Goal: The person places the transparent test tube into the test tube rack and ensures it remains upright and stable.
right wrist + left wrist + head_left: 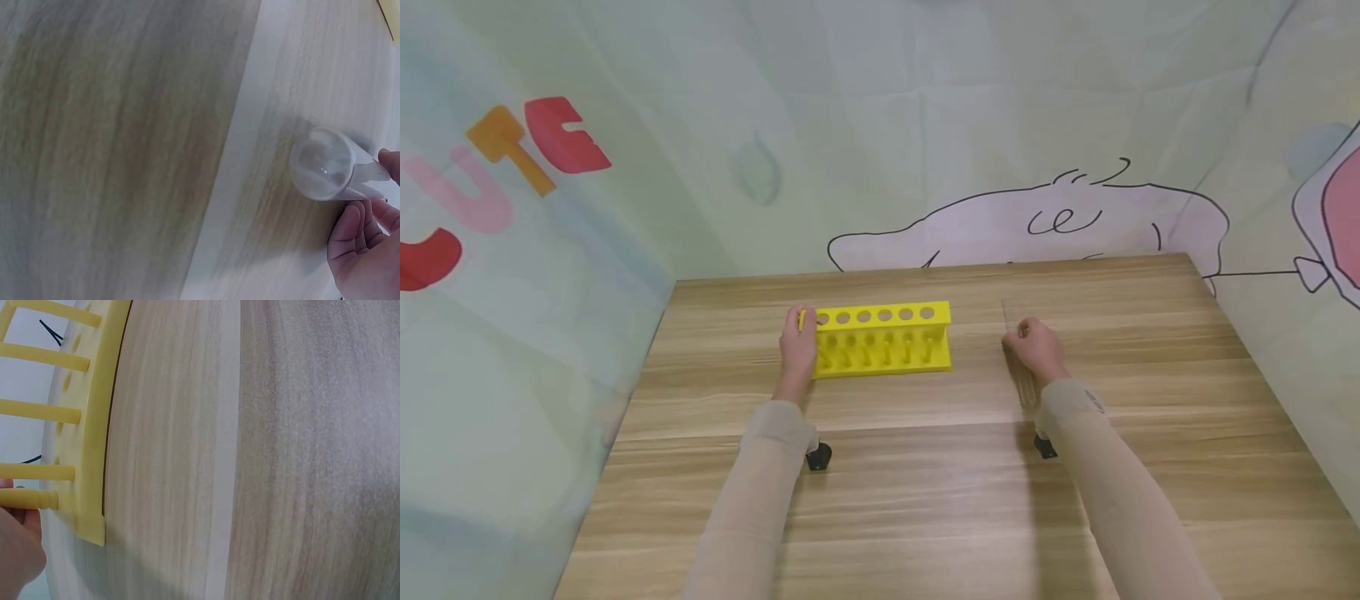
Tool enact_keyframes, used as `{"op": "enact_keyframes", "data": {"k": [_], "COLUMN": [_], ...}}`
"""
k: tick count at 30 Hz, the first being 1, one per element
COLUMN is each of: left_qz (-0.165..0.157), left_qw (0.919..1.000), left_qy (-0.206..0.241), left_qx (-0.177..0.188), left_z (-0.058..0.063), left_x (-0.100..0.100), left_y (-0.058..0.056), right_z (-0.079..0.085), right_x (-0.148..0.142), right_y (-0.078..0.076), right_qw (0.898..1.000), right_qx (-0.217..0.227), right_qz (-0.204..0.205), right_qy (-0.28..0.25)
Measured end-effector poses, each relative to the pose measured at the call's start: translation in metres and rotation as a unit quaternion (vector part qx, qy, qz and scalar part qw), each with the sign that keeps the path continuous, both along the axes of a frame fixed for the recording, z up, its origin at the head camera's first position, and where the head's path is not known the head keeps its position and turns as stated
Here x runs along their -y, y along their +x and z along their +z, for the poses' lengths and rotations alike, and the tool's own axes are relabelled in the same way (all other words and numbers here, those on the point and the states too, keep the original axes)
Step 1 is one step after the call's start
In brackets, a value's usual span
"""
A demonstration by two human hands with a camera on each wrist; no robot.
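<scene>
A yellow test tube rack (880,337) stands on the wooden table, a row of round holes along its top and pegs on its base. My left hand (799,342) grips its left end; in the left wrist view, the fingers (22,534) wrap around the end post. Right of the rack, my right hand (1037,346) pinches a clear test tube (322,164) between thumb and fingers. The tube's round near end faces the right wrist camera, close over the tabletop, while its far part is hidden by the hand. The rack's holes hold no tubes.
The wooden table (917,500) runs back to a printed cloth (865,125) hanging behind it and along the sides. A pale strip (225,450) crosses the tabletop in the wrist views. Black wrist devices (819,456) show under both sleeves.
</scene>
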State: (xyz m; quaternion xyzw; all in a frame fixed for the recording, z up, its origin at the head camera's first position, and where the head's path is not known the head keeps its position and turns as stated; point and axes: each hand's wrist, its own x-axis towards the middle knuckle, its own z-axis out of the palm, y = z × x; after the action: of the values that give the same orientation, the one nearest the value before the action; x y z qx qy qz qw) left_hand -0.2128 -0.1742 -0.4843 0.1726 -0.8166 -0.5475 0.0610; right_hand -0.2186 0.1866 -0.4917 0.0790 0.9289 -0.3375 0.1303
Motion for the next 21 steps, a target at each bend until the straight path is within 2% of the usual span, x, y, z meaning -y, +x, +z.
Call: {"op": "enact_keyframes", "data": {"k": [21], "left_qz": [0.001], "left_qw": [1.0], "left_qy": [-0.005], "left_qx": [0.005], "left_z": [0.0001], "left_x": [-0.0003], "left_y": [0.0007], "right_z": [-0.0008], "right_x": [0.0015], "right_y": [-0.0018], "right_qw": [1.0], "right_qx": [0.011], "right_qz": [-0.012], "right_qy": [-0.009]}}
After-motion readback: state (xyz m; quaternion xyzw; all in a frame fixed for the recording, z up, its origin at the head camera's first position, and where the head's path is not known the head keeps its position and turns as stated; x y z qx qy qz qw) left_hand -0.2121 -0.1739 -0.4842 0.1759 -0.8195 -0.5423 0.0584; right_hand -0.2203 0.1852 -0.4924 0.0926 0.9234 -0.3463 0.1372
